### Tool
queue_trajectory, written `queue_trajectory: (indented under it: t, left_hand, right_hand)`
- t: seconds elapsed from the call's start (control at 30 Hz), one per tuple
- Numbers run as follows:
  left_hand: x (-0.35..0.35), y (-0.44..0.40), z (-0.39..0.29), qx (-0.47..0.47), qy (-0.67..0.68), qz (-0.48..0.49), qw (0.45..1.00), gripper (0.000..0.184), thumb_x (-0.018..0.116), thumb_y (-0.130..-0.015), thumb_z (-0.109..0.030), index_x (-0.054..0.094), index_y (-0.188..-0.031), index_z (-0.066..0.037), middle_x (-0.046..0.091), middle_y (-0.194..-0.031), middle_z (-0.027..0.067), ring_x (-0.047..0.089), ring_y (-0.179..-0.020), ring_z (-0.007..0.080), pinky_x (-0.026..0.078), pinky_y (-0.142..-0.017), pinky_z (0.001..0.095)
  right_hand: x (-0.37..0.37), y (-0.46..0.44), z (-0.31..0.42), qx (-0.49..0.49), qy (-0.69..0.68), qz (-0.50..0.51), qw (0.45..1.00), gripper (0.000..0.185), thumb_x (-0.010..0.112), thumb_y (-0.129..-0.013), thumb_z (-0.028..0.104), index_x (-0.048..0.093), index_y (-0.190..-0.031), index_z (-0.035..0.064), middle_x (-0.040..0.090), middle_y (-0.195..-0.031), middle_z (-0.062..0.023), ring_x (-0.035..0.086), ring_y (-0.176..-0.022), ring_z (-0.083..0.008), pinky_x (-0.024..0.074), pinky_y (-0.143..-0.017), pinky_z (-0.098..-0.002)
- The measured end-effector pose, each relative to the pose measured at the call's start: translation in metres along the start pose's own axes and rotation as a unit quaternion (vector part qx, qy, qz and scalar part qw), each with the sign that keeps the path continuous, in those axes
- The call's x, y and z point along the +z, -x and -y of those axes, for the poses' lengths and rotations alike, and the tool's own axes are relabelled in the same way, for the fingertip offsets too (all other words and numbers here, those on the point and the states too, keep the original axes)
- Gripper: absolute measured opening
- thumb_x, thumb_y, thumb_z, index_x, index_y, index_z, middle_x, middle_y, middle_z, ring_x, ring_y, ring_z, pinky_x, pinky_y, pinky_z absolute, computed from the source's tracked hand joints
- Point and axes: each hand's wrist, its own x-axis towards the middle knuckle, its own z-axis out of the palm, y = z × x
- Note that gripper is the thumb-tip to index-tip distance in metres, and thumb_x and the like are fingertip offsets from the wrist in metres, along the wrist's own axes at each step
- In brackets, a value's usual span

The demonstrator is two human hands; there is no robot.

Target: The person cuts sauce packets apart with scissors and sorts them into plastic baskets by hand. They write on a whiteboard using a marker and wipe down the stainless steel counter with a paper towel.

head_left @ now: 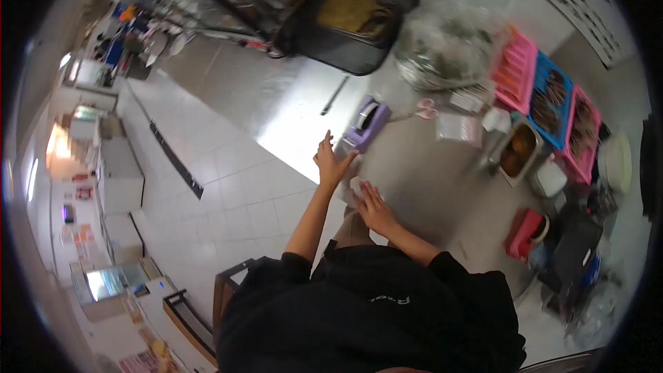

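Observation:
My left hand (333, 164) is at the table's front edge, just below a purple tape dispenser (373, 127). Its fingers and thumb are spread, with the thumb pointing toward the dispenser's front end. Lower and to the right, my right hand (377, 211) rests with its fingers stretched out flat. Under and beside those fingertips is a thin, clear or whitish piece of plastic (351, 193), partly hidden and blurred. Pink-handled scissors (427, 108) lie right of the dispenser. A slim black tool (335, 95) lies to its upper left.
Small clear packets (459, 130) lie beyond the scissors, near a large clear plastic bag (445, 48). Pink (514, 62) and blue (535, 128) baskets line the right, beside a metal tray (498, 171). A red dispenser (523, 233) stands nearer. A black padded seat (352, 55) is behind.

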Motion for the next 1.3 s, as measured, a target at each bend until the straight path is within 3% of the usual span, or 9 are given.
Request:
queue_trajectory:
  t: [0.17, 0.37, 0.53, 0.63, 0.83, 0.97, 1.07, 1.17, 1.3]
  left_hand:
    - [-0.062, 0.041, 0.047, -0.082, 0.056, -0.146, 0.984, 0.06, 0.069, -0.08, -0.028, 0.042, -0.127, -0.002, 0.055, -0.11, 0.0127, 0.056, -0.093, 0.0225, 0.036, -0.086, 0.0412]
    - [-0.107, 0.097, 0.115, -0.2, 0.089, -0.176, 0.96, 0.049, 0.064, -0.084, -0.018, 0.043, -0.124, 0.001, 0.054, -0.11, 0.0153, 0.055, -0.092, 0.0233, 0.045, -0.078, 0.0345]
    - [-0.121, 0.087, 0.119, -0.249, 0.183, -0.161, 0.937, 0.042, 0.062, -0.086, -0.018, 0.046, -0.121, 0.0, 0.055, -0.107, 0.0127, 0.057, -0.086, 0.0181, 0.047, -0.074, 0.0322]
    - [-0.108, 0.067, 0.111, -0.217, 0.269, -0.068, 0.936, 0.041, 0.059, -0.088, -0.017, 0.045, -0.123, -0.001, 0.055, -0.108, 0.0112, 0.058, -0.083, 0.0153, 0.048, -0.068, 0.029]
    - [-0.059, 0.062, -0.014, -0.039, 0.381, 0.281, 0.88, 0.061, 0.065, -0.084, -0.013, 0.033, -0.135, -0.004, 0.049, -0.116, 0.0123, 0.06, -0.088, 0.0196, 0.052, -0.069, 0.0262]
    - [-0.004, 0.051, -0.063, 0.06, 0.171, 0.299, 0.937, 0.036, 0.067, -0.081, -0.011, 0.059, -0.115, -0.003, 0.059, -0.086, 0.0088, 0.059, -0.075, 0.015, 0.049, -0.064, 0.0272]
    - [0.029, 0.028, -0.095, 0.106, 0.201, 0.241, 0.943, 0.027, 0.064, -0.079, -0.005, 0.063, -0.105, -0.002, 0.062, -0.082, 0.0117, 0.058, -0.063, 0.017, 0.047, -0.057, 0.0291]
    - [0.064, -0.005, -0.113, 0.294, -0.13, 0.099, 0.942, 0.046, 0.062, -0.076, -0.008, 0.052, -0.121, -0.006, 0.048, -0.124, 0.0166, 0.044, -0.112, 0.0378, 0.038, -0.093, 0.0439]
    - [0.074, -0.014, -0.148, 0.245, -0.226, 0.148, 0.931, 0.06, 0.069, -0.073, -0.026, 0.048, -0.125, -0.005, 0.031, -0.141, 0.0181, 0.035, -0.122, 0.0414, 0.035, -0.096, 0.0487]
  right_hand:
    - [0.057, -0.071, 0.003, -0.054, -0.072, 0.022, 0.996, 0.059, 0.055, -0.086, 0.024, 0.034, -0.135, -0.002, 0.027, -0.138, -0.0302, 0.022, -0.133, -0.0433, 0.0225, -0.108, -0.0511]
    - [0.086, -0.197, 0.0, 0.067, 0.185, -0.029, 0.98, 0.053, 0.049, -0.089, 0.016, 0.033, -0.131, -0.0103, 0.025, -0.14, -0.0308, 0.021, -0.133, -0.0422, 0.0202, -0.11, -0.0494]
    - [0.064, -0.24, 0.015, 0.263, -0.296, 0.062, 0.916, 0.03, 0.04, -0.09, 0.014, 0.055, -0.112, -0.0005, 0.059, -0.107, -0.0241, 0.057, -0.102, -0.0349, 0.0473, -0.086, -0.0369]
    - [0.081, -0.219, -0.01, 0.099, -0.176, 0.182, 0.962, 0.018, 0.06, -0.074, 0.011, 0.066, -0.087, 0.0005, 0.064, -0.095, -0.0215, 0.063, -0.083, -0.0348, 0.0503, -0.073, -0.0392]
    - [-0.04, -0.087, -0.025, 0.336, -0.569, 0.043, 0.75, 0.011, 0.064, -0.074, 0.002, 0.067, -0.084, 0.0039, 0.066, -0.084, -0.0053, 0.062, -0.079, -0.0149, 0.0489, -0.071, -0.0285]
    - [-0.06, -0.009, -0.057, 0.402, -0.715, -0.08, 0.567, 0.017, 0.06, -0.086, 0.011, 0.06, -0.103, 0.0075, 0.061, -0.102, -0.0027, 0.057, -0.095, -0.0138, 0.0461, -0.079, -0.0299]
    - [-0.101, 0.027, -0.072, 0.411, -0.628, -0.127, 0.649, 0.023, 0.053, -0.093, 0.023, 0.057, -0.111, 0.0089, 0.057, -0.11, -0.0014, 0.052, -0.103, -0.0117, 0.043, -0.083, -0.0293]
    - [-0.135, 0.073, -0.089, 0.372, -0.562, -0.082, 0.734, 0.027, 0.05, -0.094, 0.026, 0.056, -0.113, 0.0071, 0.059, -0.108, -0.0019, 0.053, -0.102, -0.0119, 0.0429, -0.083, -0.0268]
    - [-0.288, 0.131, -0.095, 0.27, -0.547, 0.074, 0.789, 0.026, 0.052, -0.093, 0.025, 0.06, -0.105, 0.0031, 0.061, -0.099, -0.0031, 0.056, -0.094, -0.0123, 0.0442, -0.081, -0.0264]
